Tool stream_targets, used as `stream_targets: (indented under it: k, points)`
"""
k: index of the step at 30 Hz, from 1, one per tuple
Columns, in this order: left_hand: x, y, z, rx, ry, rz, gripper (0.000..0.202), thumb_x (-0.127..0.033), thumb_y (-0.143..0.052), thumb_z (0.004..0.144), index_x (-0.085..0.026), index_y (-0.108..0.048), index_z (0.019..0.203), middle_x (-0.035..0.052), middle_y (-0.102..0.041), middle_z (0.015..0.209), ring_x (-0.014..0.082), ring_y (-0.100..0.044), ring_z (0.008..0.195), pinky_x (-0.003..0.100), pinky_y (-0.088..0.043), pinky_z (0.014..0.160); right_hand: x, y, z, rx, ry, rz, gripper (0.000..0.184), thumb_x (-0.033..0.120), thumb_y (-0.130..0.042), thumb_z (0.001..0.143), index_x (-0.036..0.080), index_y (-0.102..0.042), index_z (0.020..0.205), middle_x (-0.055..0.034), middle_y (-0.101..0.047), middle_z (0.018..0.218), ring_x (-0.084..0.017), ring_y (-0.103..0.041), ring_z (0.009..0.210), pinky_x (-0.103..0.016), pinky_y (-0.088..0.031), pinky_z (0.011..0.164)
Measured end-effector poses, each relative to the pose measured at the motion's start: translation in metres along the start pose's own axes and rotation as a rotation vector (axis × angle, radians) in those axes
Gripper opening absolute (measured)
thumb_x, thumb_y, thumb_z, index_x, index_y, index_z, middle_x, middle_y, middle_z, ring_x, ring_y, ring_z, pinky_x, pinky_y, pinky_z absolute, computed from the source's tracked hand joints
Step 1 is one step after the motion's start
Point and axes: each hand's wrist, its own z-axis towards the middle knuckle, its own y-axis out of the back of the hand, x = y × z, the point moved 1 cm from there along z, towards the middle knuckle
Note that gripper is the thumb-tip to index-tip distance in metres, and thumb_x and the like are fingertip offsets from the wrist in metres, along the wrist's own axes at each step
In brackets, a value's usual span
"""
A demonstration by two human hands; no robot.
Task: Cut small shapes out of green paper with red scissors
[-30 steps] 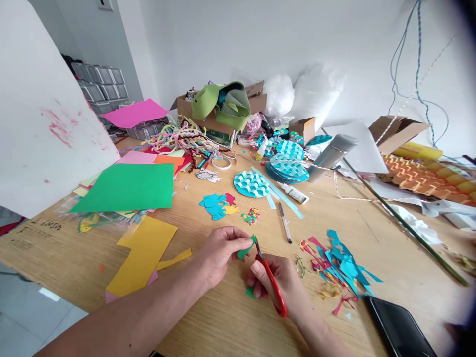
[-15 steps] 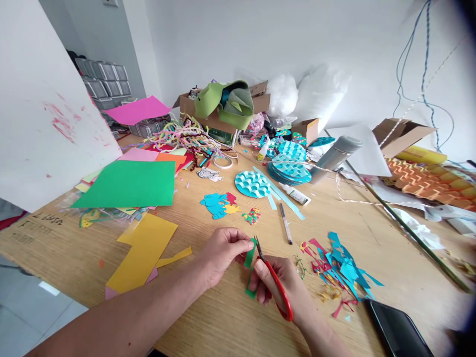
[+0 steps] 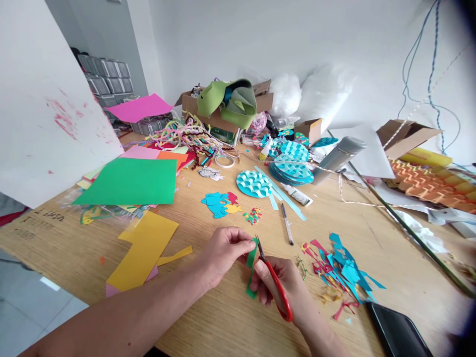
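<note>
My left hand pinches the top of a small green paper strip over the wooden table. My right hand is closed around red-handled scissors, whose blades point up beside the strip's right edge. Both hands hover near the table's front edge. A blue paper fish with red and yellow bits lies just beyond them, next to a small multicoloured cutout.
Blue and pink paper scraps lie to the right, a black phone at the front right. A pen, glue tube, teal patterned discs, green sheet, yellow paper and boxes at the back crowd the table.
The green strip has turned from slanted to hanging nearly upright between my hands. The scissors have shifted slightly right along its edge. The view drifted a little.
</note>
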Motion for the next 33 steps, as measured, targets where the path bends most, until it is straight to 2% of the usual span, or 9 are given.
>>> stream_targets:
  k: [20, 33]
  points:
    - [-0.0007, -0.0001, 0.0008, -0.005, -0.015, 0.009, 0.02, -0.029, -0.072, 0.059, -0.014, -0.058, 0.062, -0.0012, -0.055, 0.057, 0.009, -0.048, 0.055, 0.024, -0.038, 0.055, -0.0034, 0.0001, 0.0022, -0.012, -0.002, 0.011, 0.053, 0.065, -0.064, 0.07, 0.014, -0.055, 0.057, 0.0016, -0.053, 0.041, -0.007, -0.044, 0.03, -0.017, -0.031, 0.032]
    - [0.0, 0.0004, 0.0011, 0.019, -0.012, 0.065, 0.017, -0.028, -0.069, 0.062, -0.014, -0.06, 0.065, 0.0013, -0.059, 0.061, 0.0114, -0.052, 0.058, 0.026, -0.042, 0.058, -0.0012, 0.002, 0.0003, 0.009, -0.012, -0.022, 0.053, 0.065, -0.064, 0.07, 0.014, -0.055, 0.057, -0.0005, -0.058, 0.046, -0.008, -0.049, 0.034, -0.016, -0.037, 0.034]
